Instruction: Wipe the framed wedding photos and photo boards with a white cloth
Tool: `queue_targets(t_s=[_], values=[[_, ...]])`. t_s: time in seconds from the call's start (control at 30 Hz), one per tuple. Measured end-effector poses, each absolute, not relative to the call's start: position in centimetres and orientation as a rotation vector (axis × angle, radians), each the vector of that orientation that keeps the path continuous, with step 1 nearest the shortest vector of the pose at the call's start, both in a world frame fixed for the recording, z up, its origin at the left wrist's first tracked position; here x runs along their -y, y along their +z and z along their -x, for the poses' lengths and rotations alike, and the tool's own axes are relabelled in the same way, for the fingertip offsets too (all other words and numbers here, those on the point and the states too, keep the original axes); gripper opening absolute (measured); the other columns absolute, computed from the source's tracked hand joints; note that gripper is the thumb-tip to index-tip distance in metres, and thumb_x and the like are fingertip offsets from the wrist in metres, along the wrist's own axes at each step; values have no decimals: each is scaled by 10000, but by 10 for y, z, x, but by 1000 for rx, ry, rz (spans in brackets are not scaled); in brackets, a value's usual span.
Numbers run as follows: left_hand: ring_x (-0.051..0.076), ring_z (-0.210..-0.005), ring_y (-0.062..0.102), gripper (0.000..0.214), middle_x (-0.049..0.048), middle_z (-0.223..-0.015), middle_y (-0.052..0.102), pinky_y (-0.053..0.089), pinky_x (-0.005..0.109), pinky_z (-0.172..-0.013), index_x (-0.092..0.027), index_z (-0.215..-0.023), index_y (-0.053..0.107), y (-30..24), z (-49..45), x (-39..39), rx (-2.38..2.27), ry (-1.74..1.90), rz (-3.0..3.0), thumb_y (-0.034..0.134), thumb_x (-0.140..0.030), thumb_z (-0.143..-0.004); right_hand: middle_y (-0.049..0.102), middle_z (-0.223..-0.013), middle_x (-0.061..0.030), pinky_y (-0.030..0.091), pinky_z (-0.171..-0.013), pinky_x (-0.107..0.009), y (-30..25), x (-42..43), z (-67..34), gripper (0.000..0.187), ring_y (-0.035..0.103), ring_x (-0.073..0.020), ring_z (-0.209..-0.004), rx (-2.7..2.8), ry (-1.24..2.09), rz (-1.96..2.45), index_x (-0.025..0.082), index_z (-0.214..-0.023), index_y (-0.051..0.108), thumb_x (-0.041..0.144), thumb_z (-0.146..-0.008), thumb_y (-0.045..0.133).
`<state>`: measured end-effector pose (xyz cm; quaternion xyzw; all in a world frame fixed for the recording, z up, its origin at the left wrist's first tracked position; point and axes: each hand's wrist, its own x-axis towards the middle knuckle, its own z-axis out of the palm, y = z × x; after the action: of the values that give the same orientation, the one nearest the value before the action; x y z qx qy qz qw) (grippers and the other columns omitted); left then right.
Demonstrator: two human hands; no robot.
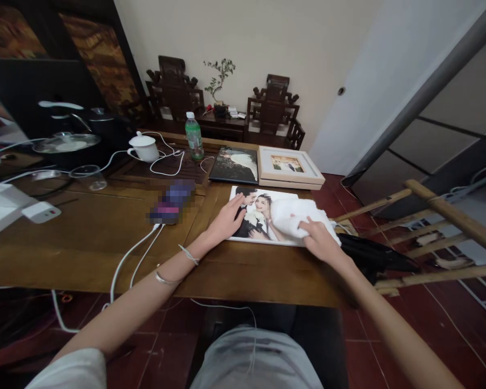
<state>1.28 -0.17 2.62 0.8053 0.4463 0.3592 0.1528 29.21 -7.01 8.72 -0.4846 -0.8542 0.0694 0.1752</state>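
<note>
A white-edged wedding photo panel (255, 229) lies flat on the wooden table in front of me. My left hand (228, 217) rests on its left edge with the fingers stretched out. On the right part of the photo, my right hand (321, 237) grips a bunched white cloth (294, 212) and presses it against the surface. The cloth covers much of that side. Just behind the panel are a dark photo album (235, 166) and a pale box-like picture frame (290, 165) with a small photo in it.
A phone (170, 202) with white cables lies to the left on the table (251, 273). Farther back stand a green-labelled bottle (193, 136), a lidded white cup (143, 147) and a clear plastic cup (88, 177). A wooden rack (441, 205) stands at the right.
</note>
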Motion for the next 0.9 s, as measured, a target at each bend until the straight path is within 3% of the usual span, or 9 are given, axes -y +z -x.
queue_targets(t_s=[0.13, 0.27, 0.4, 0.57, 0.77, 0.9], values=[[262, -1397, 352, 455, 175, -1476, 416, 311, 456, -1149, -80, -1343, 483, 26, -14, 2, -1328, 934, -2318, 391, -280, -945, 740, -875, -81, 462, -840, -328, 86, 30, -289, 387, 650, -256, -839, 2231, 152, 1491, 176, -855, 680, 95, -639, 369], [270, -1395, 355, 430, 164, -1472, 425, 339, 467, -1131, -109, -1327, 503, 25, -13, 1, -1337, 907, -2333, 395, -267, -941, 737, -963, -99, 438, -800, -289, 92, 1, -249, 407, 631, -256, -891, 2175, 245, 1470, 148, -896, 700, 107, -653, 377], [266, -1358, 412, 394, 144, -1418, 491, 341, 452, -1133, -129, -1294, 528, 28, -12, 1, -1272, 963, -2383, 415, -243, -934, 731, -865, -57, 434, -712, -252, 101, -21, -194, 360, 618, -224, -809, 2138, 510, 1370, 150, -827, 704, 122, -646, 394], [272, -1192, 559, 338, 148, -1241, 610, 436, 439, -1052, -119, -1199, 594, 33, -11, 2, -1274, 958, -2403, 433, -229, -923, 722, -948, -44, 419, -768, -268, 105, -43, -148, 376, 601, -231, -878, 2262, 476, 1234, 172, -865, 706, 118, -655, 398], [255, -1329, 450, 391, 134, -1387, 524, 348, 446, -1130, -134, -1288, 542, 30, -10, 1, -1235, 982, -2389, 424, -253, -935, 717, -830, -66, 422, -705, -266, 103, -52, -177, 308, 588, -224, -764, 2258, 440, 1355, 164, -753, 669, 130, -641, 385], [253, -1383, 379, 419, 141, -1453, 458, 296, 442, -1161, -117, -1311, 523, 27, -10, 1, -1281, 951, -2367, 407, -284, -945, 720, -866, -101, 434, -746, -304, 102, -47, -236, 277, 583, -246, -787, 2208, 305, 1409, 157, -707, 642, 155, -628, 376]])
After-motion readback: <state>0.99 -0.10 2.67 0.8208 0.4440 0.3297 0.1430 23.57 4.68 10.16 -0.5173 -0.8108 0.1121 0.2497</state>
